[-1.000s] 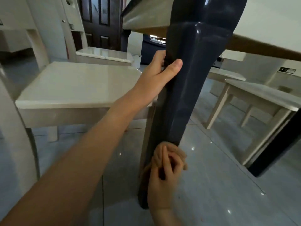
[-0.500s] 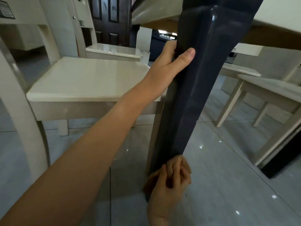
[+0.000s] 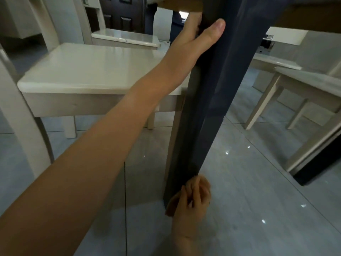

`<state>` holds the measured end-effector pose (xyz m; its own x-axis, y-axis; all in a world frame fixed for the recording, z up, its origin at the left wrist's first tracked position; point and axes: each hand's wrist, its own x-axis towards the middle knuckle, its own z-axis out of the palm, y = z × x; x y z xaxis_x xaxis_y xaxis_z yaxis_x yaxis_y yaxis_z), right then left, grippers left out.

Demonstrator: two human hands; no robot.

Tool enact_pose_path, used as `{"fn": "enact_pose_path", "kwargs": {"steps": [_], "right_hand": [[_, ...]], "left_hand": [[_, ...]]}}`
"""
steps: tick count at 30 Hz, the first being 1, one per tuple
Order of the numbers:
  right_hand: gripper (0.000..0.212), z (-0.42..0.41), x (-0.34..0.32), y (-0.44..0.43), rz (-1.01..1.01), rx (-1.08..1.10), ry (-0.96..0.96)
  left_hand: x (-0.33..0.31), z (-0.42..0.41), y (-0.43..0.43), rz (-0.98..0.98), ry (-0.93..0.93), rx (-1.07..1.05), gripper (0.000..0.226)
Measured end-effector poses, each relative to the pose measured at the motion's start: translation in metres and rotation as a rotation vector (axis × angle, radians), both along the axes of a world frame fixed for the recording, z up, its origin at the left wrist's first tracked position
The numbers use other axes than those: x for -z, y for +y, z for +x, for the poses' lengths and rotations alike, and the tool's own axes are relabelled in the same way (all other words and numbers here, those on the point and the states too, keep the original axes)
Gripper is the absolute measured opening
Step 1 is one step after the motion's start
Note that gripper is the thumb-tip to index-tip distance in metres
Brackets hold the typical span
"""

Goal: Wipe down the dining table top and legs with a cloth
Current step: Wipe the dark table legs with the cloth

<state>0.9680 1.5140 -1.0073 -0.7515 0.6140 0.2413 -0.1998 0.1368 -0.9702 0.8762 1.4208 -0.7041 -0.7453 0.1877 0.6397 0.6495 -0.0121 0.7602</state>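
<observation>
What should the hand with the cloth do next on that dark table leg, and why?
Probably slide the cloth up the table leg. The right hand presses it against the leg's very bottom, by the floor, so up is the only way, and the left hand steadies the top.

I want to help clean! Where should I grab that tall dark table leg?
Grip the glossy dark table leg high up, from its left, like the left hand: fingers wrap behind the flat faces, thumb in front. The tan cloth occupies the bottom.
</observation>
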Motion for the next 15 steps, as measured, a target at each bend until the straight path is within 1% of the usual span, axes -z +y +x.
{"fn": "enact_pose_path", "kwargs": {"steps": [1,2,3,5,7,8,9,10,12,14,15], "right_hand": [[0.044,0.001,0.002,0.001,0.047,0.013,-0.024],[0.041,-0.002,-0.002,0.002,0.079,0.027,-0.008],[0.037,-0.005,-0.017,0.002,0.063,0.024,0.033],[0.033,-0.018,-0.061,0.001,0.056,0.048,0.185],[0.037,-0.027,-0.098,0.000,0.129,0.114,0.325],[0.041,-0.031,-0.103,-0.001,0.172,0.133,0.364],[0.042,-0.031,-0.098,-0.003,0.191,0.134,0.364],[0.041,-0.028,-0.085,-0.005,0.184,0.116,0.326],[0.036,-0.014,-0.042,-0.009,0.094,0.045,0.177],[0.033,-0.002,0.007,-0.007,-0.010,-0.031,-0.009],[0.030,0.001,0.024,-0.006,-0.011,-0.045,-0.091]], "left_hand": [[0.001,-0.001,0.000,-0.008,0.006,0.003,0.024],[0.001,-0.001,0.001,-0.019,0.015,0.004,0.025],[0.001,-0.001,0.001,-0.026,0.020,0.006,0.023],[0.003,-0.003,-0.001,-0.023,0.030,0.012,0.019],[0.004,-0.006,-0.002,-0.024,0.061,0.011,0.026],[0.005,-0.006,-0.001,-0.035,0.073,0.012,0.030],[0.006,-0.005,-0.001,-0.044,0.078,0.014,0.033],[0.006,-0.005,0.000,-0.050,0.076,0.015,0.036],[0.006,-0.004,0.000,-0.055,0.051,-0.003,0.036],[0.008,-0.003,0.000,-0.045,0.013,-0.024,0.027],[0.007,-0.003,0.001,-0.031,-0.024,-0.039,0.022]]}}
